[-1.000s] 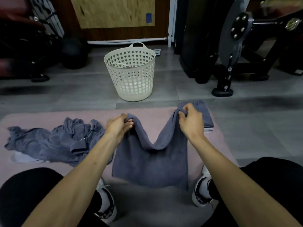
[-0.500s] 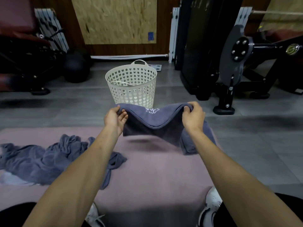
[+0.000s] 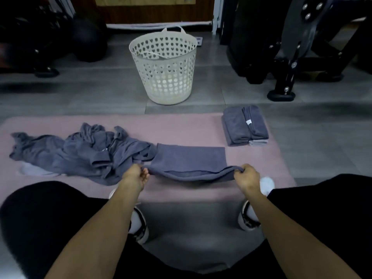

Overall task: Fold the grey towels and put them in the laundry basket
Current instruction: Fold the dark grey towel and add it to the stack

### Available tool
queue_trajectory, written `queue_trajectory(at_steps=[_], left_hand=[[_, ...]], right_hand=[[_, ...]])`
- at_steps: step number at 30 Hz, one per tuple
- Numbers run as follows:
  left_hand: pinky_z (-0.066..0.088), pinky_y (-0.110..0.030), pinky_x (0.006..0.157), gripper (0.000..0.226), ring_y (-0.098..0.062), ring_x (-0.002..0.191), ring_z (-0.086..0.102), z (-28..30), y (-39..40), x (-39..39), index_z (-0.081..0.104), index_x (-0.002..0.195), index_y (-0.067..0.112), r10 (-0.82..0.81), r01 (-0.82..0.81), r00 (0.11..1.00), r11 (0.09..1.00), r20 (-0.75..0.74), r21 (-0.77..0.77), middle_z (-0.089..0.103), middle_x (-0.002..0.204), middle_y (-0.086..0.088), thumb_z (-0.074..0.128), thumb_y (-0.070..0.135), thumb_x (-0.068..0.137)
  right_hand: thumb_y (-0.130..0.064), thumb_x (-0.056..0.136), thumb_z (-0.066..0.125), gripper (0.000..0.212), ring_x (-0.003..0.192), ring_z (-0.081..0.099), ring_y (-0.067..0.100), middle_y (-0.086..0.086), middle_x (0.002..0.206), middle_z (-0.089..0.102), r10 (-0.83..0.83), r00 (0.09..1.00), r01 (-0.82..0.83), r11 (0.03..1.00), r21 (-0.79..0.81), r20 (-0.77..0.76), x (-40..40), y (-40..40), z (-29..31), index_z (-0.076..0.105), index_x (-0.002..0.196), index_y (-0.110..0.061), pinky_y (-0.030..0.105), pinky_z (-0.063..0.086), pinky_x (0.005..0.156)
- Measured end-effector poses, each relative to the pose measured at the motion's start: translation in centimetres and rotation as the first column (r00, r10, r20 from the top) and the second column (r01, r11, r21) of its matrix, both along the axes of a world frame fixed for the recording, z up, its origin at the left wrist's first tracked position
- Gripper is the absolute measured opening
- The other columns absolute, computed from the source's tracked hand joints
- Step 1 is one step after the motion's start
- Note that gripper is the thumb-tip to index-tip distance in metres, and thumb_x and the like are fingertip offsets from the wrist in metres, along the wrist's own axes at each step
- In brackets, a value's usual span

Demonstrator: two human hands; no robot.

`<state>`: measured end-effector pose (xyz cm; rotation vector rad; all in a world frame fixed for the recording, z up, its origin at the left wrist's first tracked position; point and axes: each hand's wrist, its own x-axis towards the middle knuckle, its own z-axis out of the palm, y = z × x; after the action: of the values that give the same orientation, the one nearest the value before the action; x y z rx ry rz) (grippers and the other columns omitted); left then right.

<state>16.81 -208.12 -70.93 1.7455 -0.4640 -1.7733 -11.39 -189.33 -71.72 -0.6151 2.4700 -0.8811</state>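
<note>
While I crouch over the pink mat (image 3: 181,129), the heap of unfolded grey towels (image 3: 80,152) lies crumpled at its left side, its right edge touching the towel I am working on. A small white tag shows in the middle of the heap, too blurred to read. My left hand (image 3: 135,175) has its fingers curled round the near left corner of the grey towel (image 3: 191,160), pinching the cloth just off the mat. That towel lies flat as a long folded strip across the middle of the mat, its near edge lifted slightly and stretched between my two hands. Beyond it, on the grey floor (image 3: 80,97) past the mat's far edge, the white laundry basket (image 3: 164,67) stands upright, its wall pierced with heart-shaped holes; I cannot tell what lies in it. My right hand (image 3: 247,177) grips the near right corner of the same towel, fingers closed over the bunched cloth. At the mat's far right corner sits the stack of folded towels (image 3: 245,125), well apart from the basket, with a small white label on top whose writing is too small to read. Black gym equipment (image 3: 302,37) stands behind it at the right.
</note>
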Motion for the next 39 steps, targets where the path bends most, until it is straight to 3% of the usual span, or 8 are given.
queue_trajectory(at_steps=[4, 10, 21, 25, 28, 32, 35, 39], left_hand=[[0.049, -0.017, 0.041, 0.024, -0.004, 0.034, 0.052, -0.5, 0.7, -0.8, 0.052, 0.079, 0.01, -0.036, 0.036, 0.999, 0.999, -0.009, -0.022, 0.054, 0.04, 0.003, 0.045, 0.018, 0.1], [0.049, -0.031, 0.09, 0.029, -0.016, 0.108, 0.062, -1.7, -1.2, -2.8, 0.05, 0.127, 0.003, 0.098, -0.094, 0.988, 0.995, -0.122, 0.034, 0.061, 0.098, -0.007, 0.041, 0.016, 0.103], [0.05, -0.031, 0.089, 0.034, -0.025, 0.123, 0.056, -9.6, -11.1, -12.4, 0.044, 0.135, -0.001, 0.183, -0.164, 0.948, 0.982, -0.263, 0.091, 0.059, 0.125, -0.016, 0.039, 0.011, 0.104], [0.047, -0.038, 0.099, 0.037, -0.03, 0.113, 0.058, -13.8, -11.8, -14.8, 0.039, 0.14, 0.01, -0.171, 0.174, 0.982, 0.984, -0.074, 0.041, 0.054, 0.127, -0.017, 0.037, 0.021, 0.105], [0.046, -0.036, 0.097, 0.021, -0.027, 0.101, 0.061, -17.0, -11.6, -17.1, 0.057, 0.118, 0.011, -0.486, 0.557, 0.799, 0.82, 0.355, -0.132, 0.061, 0.11, -0.014, 0.051, 0.011, 0.097], [0.046, -0.036, 0.1, 0.02, -0.023, 0.103, 0.062, -19.0, -11.0, -21.3, 0.066, 0.105, 0.015, -0.588, 0.882, 0.467, 0.365, 0.66, -0.299, 0.067, 0.108, -0.006, 0.063, 0.011, 0.085], [0.043, -0.031, 0.101, 0.032, -0.019, 0.11, 0.057, -19.0, -10.3, -25.7, 0.064, 0.116, 0.015, -0.574, 0.942, 0.286, 0.02, 0.767, -0.336, 0.063, 0.117, -0.004, 0.065, 0.016, 0.084], [0.048, -0.032, 0.09, 0.024, -0.015, 0.098, 0.06, -19.6, -9.6, -29.9, 0.068, 0.108, 0.022, -0.637, 0.926, 0.144, -0.183, 0.757, -0.331, 0.067, 0.106, 0.002, 0.066, 0.022, 0.083]], right_hand=[[-0.016, 0.09, 0.055, 0.017, 0.093, 0.062, 0.036, 0.021, 0.097, 0.067, 0.093, 0.996, -0.092, 0.995, 0.023, -0.018, 0.4, -0.4, -0.7, 0.063, 0.091, -0.001, 0.032, 0.046, 0.076], [-0.028, 0.09, 0.058, 0.023, 0.092, 0.061, 0.04, 0.021, 0.097, 0.066, 0.083, 0.996, -0.082, 0.995, 0.064, -0.015, -0.6, -3.9, -2.5, 0.063, 0.092, -0.005, 0.038, 0.051, 0.08], [-0.024, 0.093, 0.058, 0.026, 0.091, 0.061, 0.037, 0.019, 0.094, 0.068, 0.046, 0.999, -0.047, 0.994, 0.096, 0.01, -6.7, -15.3, -10.7, 0.064, 0.088, 0.001, 0.032, 0.044, 0.074], [-0.018, 0.092, 0.055, 0.024, 0.085, 0.062, 0.037, 0.02, 0.088, 0.068, 0.085, 0.994, -0.096, 0.983, 0.158, 0.076, -8.7, -17.4, -14.3, 0.063, 0.084, 0.003, 0.034, 0.046, 0.069], [-0.016, 0.09, 0.055, 0.02, 0.079, 0.065, 0.036, 0.018, 0.083, 0.069, 0.087, 0.988, -0.108, 0.979, 0.173, 0.128, -10.7, -17.6, -16.2, 0.064, 0.083, 0.0, 0.04, 0.055, 0.073], [-0.014, 0.088, 0.061, 0.013, 0.075, 0.066, 0.031, 0.007, 0.074, 0.065, 0.114, 0.985, -0.13, 0.984, 0.118, 0.128, -13.6, -17.5, -17.1, 0.064, 0.075, -0.012, 0.038, 0.056, 0.074], [-0.01, 0.086, 0.067, 0.011, 0.068, 0.059, 0.019, 0.001, 0.069, 0.061, 0.208, 0.97, -0.21, 0.978, 0.003, 0.13, -14.8, -17.3, -17.1, 0.068, 0.075, -0.01, 0.027, 0.05, 0.066], [-0.008, 0.084, 0.071, 0.002, 0.065, 0.058, 0.008, 0.002, 0.076, 0.068, 0.177, 0.953, -0.137, 0.975, -0.173, 0.244, -14.6, -16.3, -17.8, 0.071, 0.085, -0.006, 0.02, 0.048, 0.063]])
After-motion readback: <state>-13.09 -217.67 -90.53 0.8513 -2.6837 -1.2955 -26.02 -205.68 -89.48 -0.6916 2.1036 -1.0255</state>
